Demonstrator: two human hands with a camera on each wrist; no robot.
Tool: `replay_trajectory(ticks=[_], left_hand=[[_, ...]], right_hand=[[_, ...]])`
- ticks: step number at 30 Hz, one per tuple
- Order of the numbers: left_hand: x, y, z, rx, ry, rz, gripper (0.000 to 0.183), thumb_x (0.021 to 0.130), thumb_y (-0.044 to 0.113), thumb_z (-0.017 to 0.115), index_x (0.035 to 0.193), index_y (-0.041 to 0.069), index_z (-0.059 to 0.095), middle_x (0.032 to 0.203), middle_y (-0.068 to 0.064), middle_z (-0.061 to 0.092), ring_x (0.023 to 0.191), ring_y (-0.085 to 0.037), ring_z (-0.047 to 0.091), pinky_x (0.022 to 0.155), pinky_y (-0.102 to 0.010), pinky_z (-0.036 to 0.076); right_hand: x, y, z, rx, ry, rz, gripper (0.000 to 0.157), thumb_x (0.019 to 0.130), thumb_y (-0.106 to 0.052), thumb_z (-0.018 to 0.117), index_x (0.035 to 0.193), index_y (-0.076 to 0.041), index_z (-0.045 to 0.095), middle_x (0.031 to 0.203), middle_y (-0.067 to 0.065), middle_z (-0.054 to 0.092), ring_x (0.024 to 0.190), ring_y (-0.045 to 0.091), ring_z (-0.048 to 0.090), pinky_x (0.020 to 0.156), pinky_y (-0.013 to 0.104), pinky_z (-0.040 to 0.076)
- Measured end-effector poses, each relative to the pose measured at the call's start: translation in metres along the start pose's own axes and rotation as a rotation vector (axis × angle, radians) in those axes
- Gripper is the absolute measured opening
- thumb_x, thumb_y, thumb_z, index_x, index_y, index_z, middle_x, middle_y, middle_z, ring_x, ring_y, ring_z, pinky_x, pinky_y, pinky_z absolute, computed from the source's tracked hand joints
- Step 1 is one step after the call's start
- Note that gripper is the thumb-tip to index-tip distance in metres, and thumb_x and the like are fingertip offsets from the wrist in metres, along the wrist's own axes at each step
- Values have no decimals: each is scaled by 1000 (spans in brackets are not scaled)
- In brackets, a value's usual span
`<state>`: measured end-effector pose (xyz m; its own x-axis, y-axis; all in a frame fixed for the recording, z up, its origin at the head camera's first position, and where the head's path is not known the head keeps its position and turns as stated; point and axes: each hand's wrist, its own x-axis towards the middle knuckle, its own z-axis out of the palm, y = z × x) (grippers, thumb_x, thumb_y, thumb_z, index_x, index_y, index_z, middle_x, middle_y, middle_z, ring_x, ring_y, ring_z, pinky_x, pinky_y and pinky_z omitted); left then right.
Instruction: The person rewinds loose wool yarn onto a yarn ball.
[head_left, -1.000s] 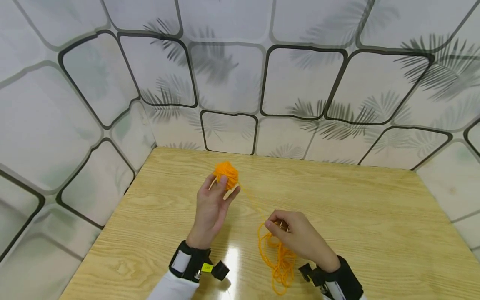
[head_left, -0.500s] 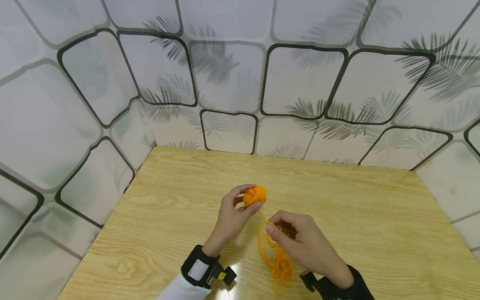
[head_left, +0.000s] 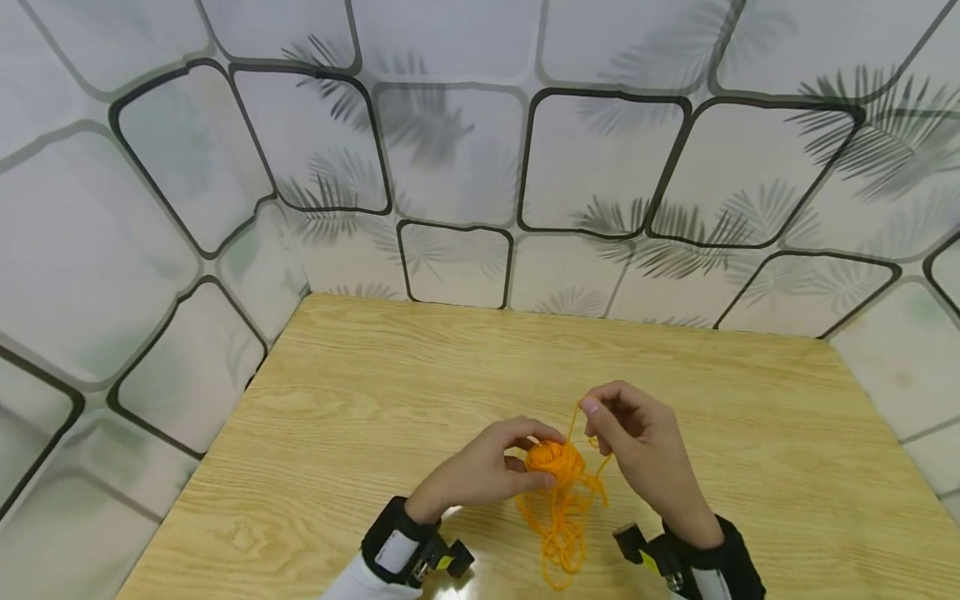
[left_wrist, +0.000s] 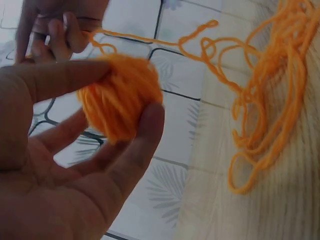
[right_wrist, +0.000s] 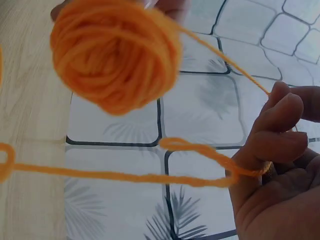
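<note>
My left hand (head_left: 495, 467) grips a small ball of orange yarn (head_left: 553, 460) between thumb and fingers, just above the table. In the left wrist view the wound ball (left_wrist: 122, 100) sits between the thumb and a fingertip. To its right, my right hand (head_left: 647, 446) pinches the yarn strand (head_left: 573, 423) that runs up from the ball. The right wrist view shows this strand (right_wrist: 227, 60) stretched taut to the fingertips, while a slack length (right_wrist: 120, 176) trails from the same hand. Below the ball lies a loose tangle of orange yarn (head_left: 562, 542).
The wooden table (head_left: 360, 375) spreads around both hands. Behind and to the left stands a wall (head_left: 457, 150) patterned with dark outlines and leaves. Each wrist wears a black strap with a small camera; the left one (head_left: 401, 542) hangs over the table.
The left hand has brought the yarn ball toward the right and nearer the body, over the tangle. The right hand has moved up and to the right, drawing the strand upward.
</note>
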<state>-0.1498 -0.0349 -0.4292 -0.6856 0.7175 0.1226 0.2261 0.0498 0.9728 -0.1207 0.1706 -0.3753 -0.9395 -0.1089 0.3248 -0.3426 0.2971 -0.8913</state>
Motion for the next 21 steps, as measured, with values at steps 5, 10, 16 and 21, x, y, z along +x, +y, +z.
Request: replay_trajectory(ticks=[5, 10, 16, 21], left_hand=[[-2, 10, 1, -126, -130, 67, 38, 84, 15, 65, 121, 13, 53, 123, -2, 52, 104, -18, 54, 81, -37, 50], [-5, 19, -2, -378, -100, 187, 41, 84, 3, 62, 123, -1, 47, 121, -13, 49, 102, -24, 53, 80, -44, 49], [-6, 21, -9, -561, 94, 293, 36, 88, 1, 54, 123, 1, 45, 118, -13, 49, 102, -22, 54, 83, -34, 48], [-4, 19, -14, -770, 293, 246, 34, 92, 7, 50, 125, 6, 43, 118, -11, 51, 102, -19, 55, 89, -38, 45]], right_hand=[[7, 13, 0, 125, 16, 65, 22, 94, -24, 51, 95, -2, 56, 72, 14, 51, 52, 20, 41, 43, 35, 36], [11, 28, 10, 208, -22, 158, 31, 94, -30, 51, 96, 1, 54, 72, 16, 49, 51, 21, 38, 43, 36, 34], [8, 35, 30, 175, -123, 216, 32, 94, -35, 49, 97, -5, 57, 74, 15, 51, 54, 21, 42, 46, 32, 39], [2, 29, 45, 13, -242, 131, 30, 96, -37, 44, 91, -11, 58, 70, 8, 53, 51, 17, 45, 45, 30, 42]])
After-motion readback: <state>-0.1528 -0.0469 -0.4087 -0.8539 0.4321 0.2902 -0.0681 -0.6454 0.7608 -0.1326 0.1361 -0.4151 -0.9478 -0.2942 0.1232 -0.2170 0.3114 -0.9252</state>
